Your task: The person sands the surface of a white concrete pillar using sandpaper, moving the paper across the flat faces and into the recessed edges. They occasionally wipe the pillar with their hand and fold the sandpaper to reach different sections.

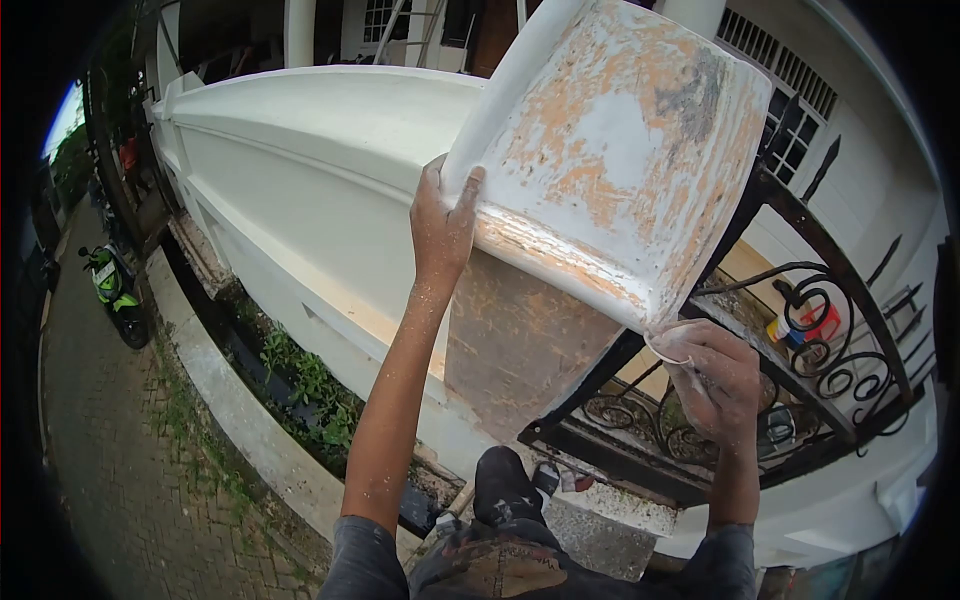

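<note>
A pillar cap (615, 140), patched with white filler and bare orange-brown areas, fills the upper middle of the head view. My left hand (446, 215) grips its left edge, thumb on the moulding and fingers over the side. At the lower right corner of the cap, my right hand (712, 375) is closed around a thin, curved sheet (668, 358) that looks like sandpaper. The sheet meets the moulded corner and is mostly hidden by the fingers. White dust coats my right hand. Below the cap stands the brown, stone-patterned pillar face (525, 340).
A white-painted wall (310, 160) runs off to the left. Black wrought-iron gatework (820, 300) with spikes adjoins the pillar at right. A planted ditch (300, 375) lies below, beside a paved lane (130, 450) with a green motorbike (115, 290). A ladder (410, 30) stands behind the wall.
</note>
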`<state>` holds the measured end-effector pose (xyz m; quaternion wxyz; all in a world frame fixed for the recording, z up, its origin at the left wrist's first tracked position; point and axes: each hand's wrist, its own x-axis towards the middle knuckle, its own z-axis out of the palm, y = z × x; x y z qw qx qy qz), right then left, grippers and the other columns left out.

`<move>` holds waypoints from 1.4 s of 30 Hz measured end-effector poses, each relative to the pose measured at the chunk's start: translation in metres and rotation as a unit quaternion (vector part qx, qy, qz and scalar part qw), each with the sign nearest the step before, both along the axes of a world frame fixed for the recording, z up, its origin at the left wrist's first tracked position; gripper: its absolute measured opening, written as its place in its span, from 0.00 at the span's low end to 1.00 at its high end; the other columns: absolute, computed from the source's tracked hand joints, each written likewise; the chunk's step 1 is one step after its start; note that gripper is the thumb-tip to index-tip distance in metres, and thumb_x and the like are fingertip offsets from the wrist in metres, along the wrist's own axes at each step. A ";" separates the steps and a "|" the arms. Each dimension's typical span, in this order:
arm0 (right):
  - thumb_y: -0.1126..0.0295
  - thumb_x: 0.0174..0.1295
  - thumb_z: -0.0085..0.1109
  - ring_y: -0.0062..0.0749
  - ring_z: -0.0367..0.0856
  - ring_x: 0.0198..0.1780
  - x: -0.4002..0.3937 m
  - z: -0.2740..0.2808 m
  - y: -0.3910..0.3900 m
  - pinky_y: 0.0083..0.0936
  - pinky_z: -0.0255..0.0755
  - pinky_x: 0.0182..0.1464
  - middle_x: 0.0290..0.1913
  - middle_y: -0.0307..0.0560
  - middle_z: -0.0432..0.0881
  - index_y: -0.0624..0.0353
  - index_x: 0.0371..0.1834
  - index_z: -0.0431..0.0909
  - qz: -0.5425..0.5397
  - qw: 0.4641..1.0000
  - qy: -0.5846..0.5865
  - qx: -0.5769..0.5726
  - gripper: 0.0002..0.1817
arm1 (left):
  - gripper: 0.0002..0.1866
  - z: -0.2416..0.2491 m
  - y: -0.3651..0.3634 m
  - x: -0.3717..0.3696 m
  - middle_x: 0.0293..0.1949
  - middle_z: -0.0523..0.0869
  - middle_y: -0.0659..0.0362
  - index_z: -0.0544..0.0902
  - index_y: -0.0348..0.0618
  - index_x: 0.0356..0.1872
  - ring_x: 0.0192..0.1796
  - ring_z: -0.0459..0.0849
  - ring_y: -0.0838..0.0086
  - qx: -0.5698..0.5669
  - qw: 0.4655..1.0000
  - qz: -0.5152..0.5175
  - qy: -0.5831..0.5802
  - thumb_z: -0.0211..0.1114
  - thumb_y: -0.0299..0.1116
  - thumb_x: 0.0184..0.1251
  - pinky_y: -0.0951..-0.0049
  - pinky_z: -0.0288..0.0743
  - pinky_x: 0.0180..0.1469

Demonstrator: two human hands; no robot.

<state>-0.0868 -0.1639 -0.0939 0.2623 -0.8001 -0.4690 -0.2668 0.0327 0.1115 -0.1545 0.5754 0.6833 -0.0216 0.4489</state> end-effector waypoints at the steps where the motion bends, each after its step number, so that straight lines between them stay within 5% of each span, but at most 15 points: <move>1: 0.82 0.43 0.63 0.39 0.83 0.39 0.003 0.004 0.005 0.31 0.76 0.42 0.36 0.46 0.83 0.58 0.38 0.82 0.013 0.999 -0.038 -0.021 0.16 | 0.25 -0.006 -0.003 -0.003 0.49 0.76 0.45 0.70 0.33 0.55 0.53 0.75 0.61 -0.043 0.999 -0.026 -0.011 0.58 0.44 0.67 0.63 0.68 0.55; 6: 0.78 0.45 0.63 0.37 0.81 0.43 0.020 0.027 0.028 0.31 0.75 0.44 0.37 0.42 0.82 0.54 0.41 0.81 -0.002 0.964 -0.224 -0.141 0.17 | 0.29 -0.038 -0.015 0.011 0.61 0.64 0.44 0.58 0.31 0.64 0.65 0.63 0.61 -0.142 0.982 -0.072 -0.097 0.55 0.36 0.68 0.65 0.55 0.67; 12: 0.77 0.47 0.61 0.31 0.77 0.34 0.057 0.042 0.047 0.28 0.72 0.33 0.30 0.42 0.76 0.53 0.43 0.81 -0.018 0.928 -0.335 -0.165 0.17 | 0.27 -0.032 -0.015 0.005 0.61 0.64 0.45 0.59 0.32 0.64 0.64 0.63 0.60 -0.176 0.976 -0.095 -0.089 0.54 0.35 0.67 0.64 0.56 0.67; 20: 0.82 0.48 0.58 0.34 0.80 0.31 0.065 0.045 0.052 0.27 0.74 0.28 0.33 0.46 0.74 0.60 0.47 0.78 -0.048 0.959 -0.253 -0.114 0.20 | 0.26 -0.034 -0.007 0.006 0.57 0.66 0.48 0.62 0.35 0.61 0.61 0.66 0.62 -0.148 0.978 -0.109 -0.102 0.57 0.36 0.66 0.65 0.59 0.64; 32: 0.78 0.46 0.61 0.38 0.80 0.43 0.063 0.044 0.057 0.32 0.75 0.40 0.39 0.46 0.79 0.54 0.46 0.79 -0.109 0.918 -0.280 -0.259 0.19 | 0.27 -0.042 -0.006 0.011 0.58 0.68 0.47 0.62 0.35 0.62 0.61 0.67 0.63 -0.179 0.962 -0.151 -0.140 0.58 0.37 0.66 0.65 0.60 0.64; 38: 0.78 0.48 0.62 0.37 0.78 0.48 0.073 0.058 0.050 0.35 0.71 0.49 0.40 0.42 0.82 0.55 0.44 0.80 -0.126 0.887 -0.387 -0.218 0.17 | 0.24 -0.048 -0.004 -0.002 0.57 0.72 0.49 0.66 0.35 0.61 0.61 0.69 0.66 -0.256 0.940 -0.182 -0.135 0.56 0.36 0.68 0.65 0.61 0.64; 42: 0.78 0.49 0.63 0.35 0.79 0.47 0.069 0.067 0.039 0.33 0.71 0.47 0.40 0.41 0.84 0.53 0.43 0.81 -0.122 0.882 -0.417 -0.183 0.16 | 0.18 -0.045 -0.001 -0.013 0.54 0.75 0.52 0.73 0.38 0.55 0.58 0.71 0.66 -0.216 0.967 -0.093 -0.099 0.58 0.34 0.66 0.63 0.64 0.62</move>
